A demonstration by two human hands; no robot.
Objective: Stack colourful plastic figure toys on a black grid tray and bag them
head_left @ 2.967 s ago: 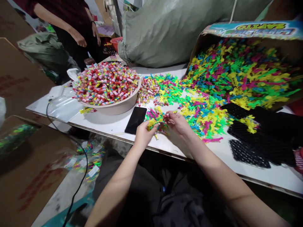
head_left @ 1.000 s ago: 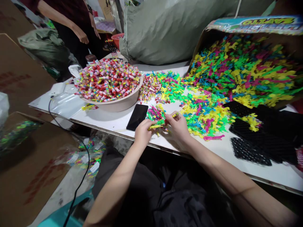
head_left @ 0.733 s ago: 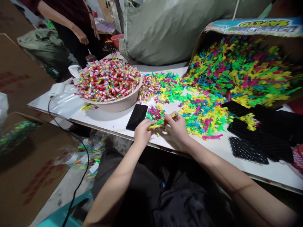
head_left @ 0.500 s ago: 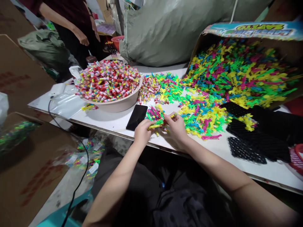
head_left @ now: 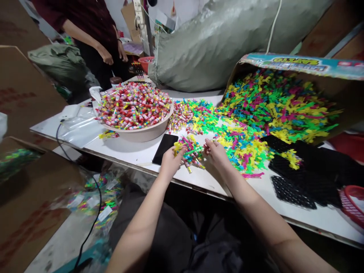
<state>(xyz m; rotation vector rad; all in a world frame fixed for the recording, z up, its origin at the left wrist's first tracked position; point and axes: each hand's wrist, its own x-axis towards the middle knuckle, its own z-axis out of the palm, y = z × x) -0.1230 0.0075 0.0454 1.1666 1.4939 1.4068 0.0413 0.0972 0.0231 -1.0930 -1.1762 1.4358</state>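
My left hand point(head_left: 170, 162) is closed on a yellow plastic figure point(head_left: 178, 148), its fingers above the near edge of a small mixed pile point(head_left: 192, 146) of bright figures and wrapped tubes. On the pile's other side my right hand point(head_left: 218, 154) is pinched, thumb against fingers; a small reddish bit shows at the tips, too small to name. A black phone point(head_left: 165, 148) lies flat just left of my left hand. Beyond my right hand spreads a layer of loose yellow, green, blue and pink figures point(head_left: 241, 148).
A wide basin point(head_left: 142, 134) heaped with wrapped tubes stands on the white table point(head_left: 119, 155). At right, a tipped carton point(head_left: 287, 62) spills figures beside black perforated trays point(head_left: 292, 191) and a red basket point(head_left: 352, 206). A large grey-green sack point(head_left: 216, 57) lies behind. A person point(head_left: 99, 41) stands back left.
My hands have moved slightly apart, and the green and yellow pieces between them have shifted. More of the small pile shows. The camera view has tilted up a little.
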